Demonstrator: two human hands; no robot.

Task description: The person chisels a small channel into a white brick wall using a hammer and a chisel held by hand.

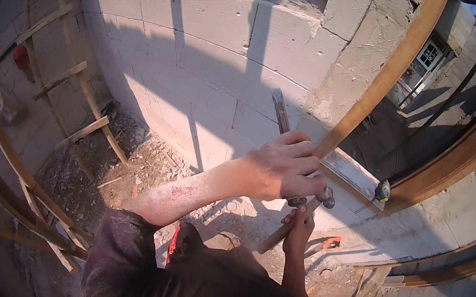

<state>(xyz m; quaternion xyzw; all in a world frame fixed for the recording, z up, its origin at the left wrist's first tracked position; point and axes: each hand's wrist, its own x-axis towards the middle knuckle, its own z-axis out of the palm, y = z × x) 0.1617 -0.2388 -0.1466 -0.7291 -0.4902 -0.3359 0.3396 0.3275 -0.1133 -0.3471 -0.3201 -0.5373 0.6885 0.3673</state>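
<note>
The left hand (293, 166) is wrapped tightly around a metal chisel (281, 111), its flat end pointing up toward the pale block wall (193, 76). Just below, the right hand (299, 227) is closed on a hammer (277, 236) with its head near the left thumb. Beyond stand a wooden frame (393, 73) rightward and a wooden ladder (86, 89) leftward.

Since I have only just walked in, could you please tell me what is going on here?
At a block wall, a person's left hand holds a chisel, its blade toward the wall; whether it touches, I cannot tell. The right hand grips a hammer by its handle, the head close to the left hand. A wooden frame stands to the right, and rubble lies below.
</note>
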